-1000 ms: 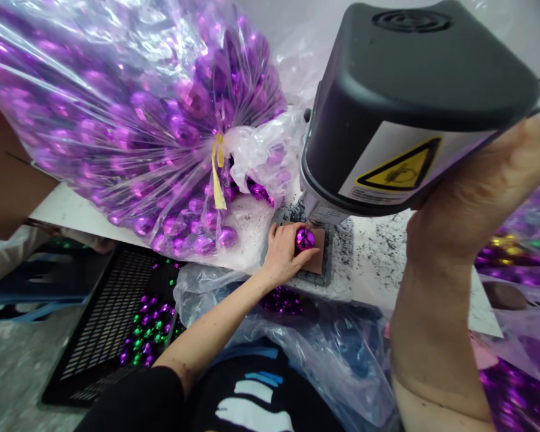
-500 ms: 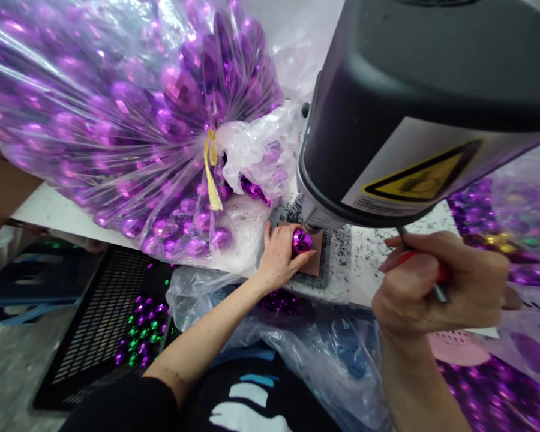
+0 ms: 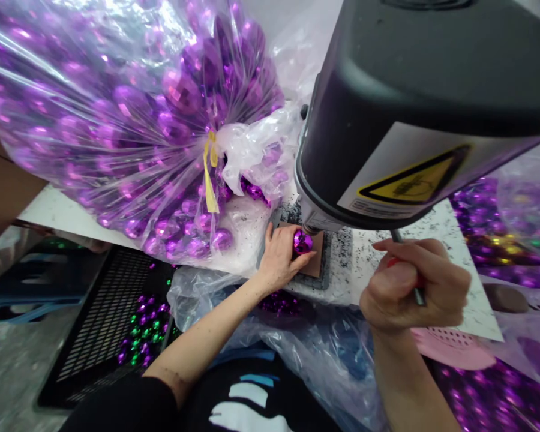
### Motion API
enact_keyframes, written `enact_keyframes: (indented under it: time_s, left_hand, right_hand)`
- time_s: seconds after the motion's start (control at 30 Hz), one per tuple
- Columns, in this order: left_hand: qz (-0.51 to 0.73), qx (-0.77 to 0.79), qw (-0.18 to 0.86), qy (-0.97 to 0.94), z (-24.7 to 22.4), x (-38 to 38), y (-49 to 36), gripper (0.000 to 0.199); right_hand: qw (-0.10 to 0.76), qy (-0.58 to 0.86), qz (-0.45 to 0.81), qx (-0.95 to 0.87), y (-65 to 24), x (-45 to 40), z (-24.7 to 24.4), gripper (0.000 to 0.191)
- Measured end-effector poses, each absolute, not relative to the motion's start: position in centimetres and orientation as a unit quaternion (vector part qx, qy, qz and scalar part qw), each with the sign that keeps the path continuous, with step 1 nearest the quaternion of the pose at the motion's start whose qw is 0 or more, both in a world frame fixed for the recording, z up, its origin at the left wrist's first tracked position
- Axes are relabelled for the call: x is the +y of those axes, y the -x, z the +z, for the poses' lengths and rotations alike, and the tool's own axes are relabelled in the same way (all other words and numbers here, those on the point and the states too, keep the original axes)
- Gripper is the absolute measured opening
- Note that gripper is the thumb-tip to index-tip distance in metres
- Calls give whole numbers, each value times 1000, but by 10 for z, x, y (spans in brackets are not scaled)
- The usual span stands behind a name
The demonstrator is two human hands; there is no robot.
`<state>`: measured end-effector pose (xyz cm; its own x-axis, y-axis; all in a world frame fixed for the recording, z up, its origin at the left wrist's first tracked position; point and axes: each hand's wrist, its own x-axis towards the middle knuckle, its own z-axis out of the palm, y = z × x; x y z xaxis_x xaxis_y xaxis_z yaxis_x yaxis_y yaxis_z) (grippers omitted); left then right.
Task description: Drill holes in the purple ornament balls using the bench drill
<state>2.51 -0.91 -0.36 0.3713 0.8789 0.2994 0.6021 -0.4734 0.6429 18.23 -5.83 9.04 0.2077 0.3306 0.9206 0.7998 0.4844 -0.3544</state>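
Note:
My left hand (image 3: 279, 257) is closed around a shiny purple faceted ball (image 3: 303, 242), holding it on a brown block (image 3: 315, 261) set on the grey base plate (image 3: 326, 277). Right above the ball is the lower end of a black-housed drill press (image 3: 369, 114) with a yellow warning label (image 3: 416, 180). My right hand (image 3: 416, 285) is wrapped around the press's metal lever (image 3: 420, 296), which has a red part showing between the fingers. Where a bit meets the ball is hidden from this angle.
A large clear bag of purple balls (image 3: 130, 120), tied with yellow ribbon (image 3: 210, 174), fills the left of the white table (image 3: 472, 294). Dark shavings lie around the base. Below left stands a black crate (image 3: 90, 318) beside purple and green beads (image 3: 146, 327). Another person's arm (image 3: 4, 180) shows at left.
My right hand has moved left and slightly nearer to the press together with the lever. The left hand and the ball stay in place.

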Motion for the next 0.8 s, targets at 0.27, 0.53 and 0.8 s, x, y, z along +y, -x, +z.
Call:
enact_keyframes:
  time_s: [0.27,0.53,0.8]
  left_hand:
    - [323,464,221,-794,-3,-9,-24,41]
    - [330,459,216,-796,-1,-9,-24,43]
    - [336,460,173,-803,-7,-9,-26,45]
  right_hand:
    - [618,462,-191,-607,-188,-57,73,22]
    - [635,466,-180,-589,-187,-58,63,20]
    - [601,488,-167,-610,-189,-57,36,22]
